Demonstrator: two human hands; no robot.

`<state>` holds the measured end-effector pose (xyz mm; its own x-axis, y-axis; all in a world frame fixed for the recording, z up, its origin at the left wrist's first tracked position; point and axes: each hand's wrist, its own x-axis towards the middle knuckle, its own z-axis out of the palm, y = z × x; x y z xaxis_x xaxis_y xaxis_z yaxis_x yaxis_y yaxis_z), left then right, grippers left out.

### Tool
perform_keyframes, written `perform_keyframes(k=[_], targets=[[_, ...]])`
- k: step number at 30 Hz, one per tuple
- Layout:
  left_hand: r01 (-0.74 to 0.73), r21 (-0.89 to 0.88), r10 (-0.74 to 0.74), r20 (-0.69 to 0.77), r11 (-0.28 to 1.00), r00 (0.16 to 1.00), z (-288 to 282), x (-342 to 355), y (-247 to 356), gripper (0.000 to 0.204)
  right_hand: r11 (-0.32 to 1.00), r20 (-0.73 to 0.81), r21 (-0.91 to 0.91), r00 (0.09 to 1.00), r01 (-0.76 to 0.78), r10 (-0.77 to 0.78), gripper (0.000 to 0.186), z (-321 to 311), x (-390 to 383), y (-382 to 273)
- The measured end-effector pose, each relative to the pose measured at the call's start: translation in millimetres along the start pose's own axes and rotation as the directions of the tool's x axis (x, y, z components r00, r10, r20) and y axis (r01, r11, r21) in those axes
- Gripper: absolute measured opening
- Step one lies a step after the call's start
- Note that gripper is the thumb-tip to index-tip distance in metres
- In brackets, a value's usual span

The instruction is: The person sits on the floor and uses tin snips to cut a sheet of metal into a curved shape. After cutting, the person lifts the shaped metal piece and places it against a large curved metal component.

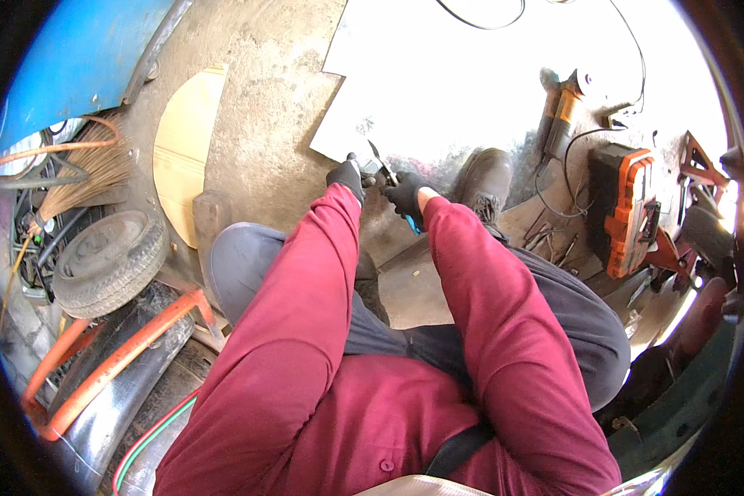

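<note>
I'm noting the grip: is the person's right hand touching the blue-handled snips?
Touching. The head view shows the gloved right hand closed around the blue-handled snips, their metal showing beyond the hand and the blue handle poking out below.

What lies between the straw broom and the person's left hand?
In the head view, a curved-edged cardboard piece and floor lie between the broom and the left hand.

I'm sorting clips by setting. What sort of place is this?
Probably a repair or metalworking workshop: an angle grinder lies ahead, an orange-and-black tool case stands on the right, and a wheel with a worn-looking tyre is on the left.
</note>
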<state>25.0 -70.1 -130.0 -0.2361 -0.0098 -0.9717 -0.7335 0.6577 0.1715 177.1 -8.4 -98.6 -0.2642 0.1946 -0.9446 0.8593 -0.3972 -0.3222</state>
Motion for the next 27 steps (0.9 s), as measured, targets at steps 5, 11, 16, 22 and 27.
perform_keyframes(k=[5, 11, 16, 22, 27], targets=[[0.049, 0.003, -0.049, -0.033, 0.999, 0.998, 5.4, -13.4, 5.3, 0.039, 0.997, 0.122, 0.074, 0.992, 0.002, -0.011, 0.043, -3.0, 6.8, 8.1], [0.055, -0.109, -0.063, -0.07, 0.993, 0.996, 11.9, -17.4, 6.6, 0.035, 0.988, 0.29, 0.129, 0.956, -0.083, 0.042, 0.051, -45.4, -29.4, -34.7], [0.052, -0.132, -0.056, -0.027, 0.99, 0.998, 10.9, -24.1, 10.3, 0.035, 0.961, 0.247, 0.261, 0.969, -0.094, 0.028, 0.054, -17.1, -29.3, -23.6], [0.067, -0.138, -0.08, -0.09, 0.988, 0.993, 11.8, -31.1, 16.2, 0.033, 0.959, 0.188, 0.268, 0.981, -0.09, 0.039, 0.043, -14.1, -27.8, -25.2], [0.072, -0.121, -0.074, -0.009, 0.99, 0.997, 13.1, -34.7, 18.9, 0.034, 0.961, 0.213, 0.262, 0.976, -0.09, 0.033, 0.048, -28.9, -30.4, -26.7]])
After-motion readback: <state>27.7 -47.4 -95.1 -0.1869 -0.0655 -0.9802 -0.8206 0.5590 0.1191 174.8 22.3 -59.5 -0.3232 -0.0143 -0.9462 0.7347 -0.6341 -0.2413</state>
